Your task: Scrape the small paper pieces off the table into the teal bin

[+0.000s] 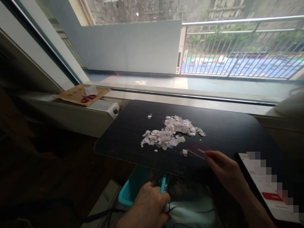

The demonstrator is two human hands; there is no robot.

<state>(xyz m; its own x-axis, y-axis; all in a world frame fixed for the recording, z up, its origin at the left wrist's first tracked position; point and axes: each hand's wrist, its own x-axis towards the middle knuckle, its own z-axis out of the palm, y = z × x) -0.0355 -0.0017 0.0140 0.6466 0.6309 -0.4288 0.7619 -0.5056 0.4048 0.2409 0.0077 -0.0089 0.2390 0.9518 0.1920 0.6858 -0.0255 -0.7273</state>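
Note:
My right hand (224, 166) is closed at the right of the dark table, pinching a thin, see-through reddish plastic piece (196, 148) with one straight edge. Its exact kind is hard to make out. Beside that straight edge lies a small paper scrap (185, 152). A spread pile of small whitish and pinkish paper scraps (169, 133) covers the middle of the tabletop. Below the table's near edge, my left hand (152, 202) is wrapped round the rim of a turquoise plastic bin (125, 196). The fingertips are partly hidden.
The black table (114, 136) stands against a windowsill. At the right lies a tablet (263, 190) with a lit screen, partly pixelated. Scissors (88, 98) with red handles rest on a brown envelope (71, 95) on the sill, near a white radiator (106, 108).

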